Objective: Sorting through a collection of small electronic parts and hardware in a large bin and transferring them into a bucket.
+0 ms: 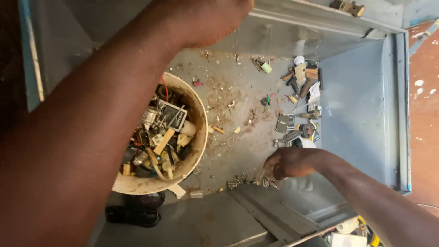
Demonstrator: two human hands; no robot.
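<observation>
My right hand (289, 162) reaches in from the lower right. Its fingers are curled and pinched down on a cluster of small metal parts (270, 183) on the dirty floor of a grey metal box (352, 114). More of these small parts (234, 184) lie just to the left. My left arm crosses the left half of the view. My left hand (201, 20) is up at the box's far wall, partly cut off by the frame edge, so what it grips is hidden. Below that arm stands a round cream bucket (200, 120) filled with mixed electrical scrap.
A heap of loose parts (302, 105), including dark blocks, a white round piece and wires, lies along the box's right side. A green cap (266, 67) and debris are near the far wall. A black cable (132, 215) lies under the bucket. The floor outside is red-brown (425, 91).
</observation>
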